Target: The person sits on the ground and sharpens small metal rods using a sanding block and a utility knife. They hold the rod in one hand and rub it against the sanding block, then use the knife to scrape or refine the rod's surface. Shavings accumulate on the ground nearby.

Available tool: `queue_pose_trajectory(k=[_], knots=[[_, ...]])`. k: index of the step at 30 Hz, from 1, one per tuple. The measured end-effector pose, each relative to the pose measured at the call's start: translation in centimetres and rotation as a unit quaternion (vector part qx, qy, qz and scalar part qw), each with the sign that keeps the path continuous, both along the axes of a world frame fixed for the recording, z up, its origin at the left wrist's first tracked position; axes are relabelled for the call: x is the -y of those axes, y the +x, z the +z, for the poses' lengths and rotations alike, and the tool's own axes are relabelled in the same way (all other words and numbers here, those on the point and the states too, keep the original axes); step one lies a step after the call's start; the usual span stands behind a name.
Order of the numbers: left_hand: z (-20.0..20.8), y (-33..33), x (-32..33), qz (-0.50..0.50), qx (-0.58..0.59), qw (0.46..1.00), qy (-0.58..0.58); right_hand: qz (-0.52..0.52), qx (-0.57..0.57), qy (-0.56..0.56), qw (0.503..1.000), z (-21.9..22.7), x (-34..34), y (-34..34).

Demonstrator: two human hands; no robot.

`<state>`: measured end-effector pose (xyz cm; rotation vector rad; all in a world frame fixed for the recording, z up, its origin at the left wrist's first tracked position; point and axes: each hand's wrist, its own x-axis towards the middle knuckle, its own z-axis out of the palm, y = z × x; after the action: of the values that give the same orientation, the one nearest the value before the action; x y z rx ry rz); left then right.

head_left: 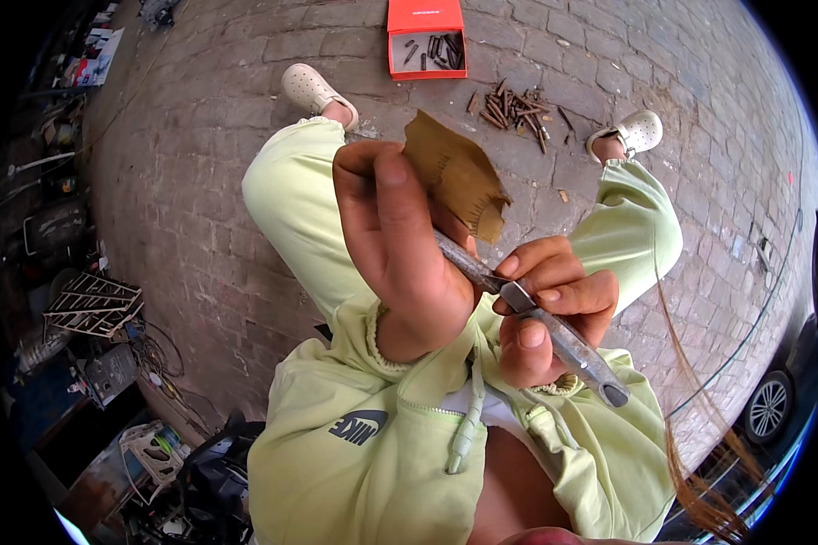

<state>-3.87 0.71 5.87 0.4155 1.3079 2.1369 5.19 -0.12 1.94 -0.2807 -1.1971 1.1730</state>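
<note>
My left hand (395, 245) is closed, with its thumb pressing a torn, creased piece of brown sandpaper (459, 173) against the fingers. A grey metal hand tool (577, 354), long and bar-like with a joint or collar midway, slants across in front of me; I cannot tell its exact kind. Around its middle the fingers of my right hand (554, 300) are wrapped. The tool's rounded lower end sticks out past my right thumb, and its upper end runs in under my left hand, where it is hidden. The sandpaper's lower edge hangs just above the shaft.
On the brick paving ahead stands an open orange-red box (427, 73) with several small dark metal pieces. A pile of rusty metal pieces (515, 111) lies beside it. Metal racks (95, 304), cables and clutter line the left; a car wheel (768, 407) shows at the right.
</note>
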Motion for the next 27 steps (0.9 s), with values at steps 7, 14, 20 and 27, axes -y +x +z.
queue_pose_trajectory(k=[7,14,20,27], knots=[[0.0,-0.03,-0.18,0.001,-0.004,0.999,0.033,0.003,-0.024,-0.016,1.0,0.15,0.11,-0.03],[-0.15,0.02,0.07,0.006,-0.02,1.0,0.015,0.002,-0.025,-0.03,0.999,0.09,0.38,0.09],[0.34,0.31,-0.01,0.047,-0.032,0.998,-0.009,0.018,-0.004,-0.022,1.0,-0.05,0.39,0.42],[0.47,0.16,-0.07,0.041,-0.025,0.999,-0.018,0.046,-0.012,-0.031,0.998,0.11,0.28,0.26]])
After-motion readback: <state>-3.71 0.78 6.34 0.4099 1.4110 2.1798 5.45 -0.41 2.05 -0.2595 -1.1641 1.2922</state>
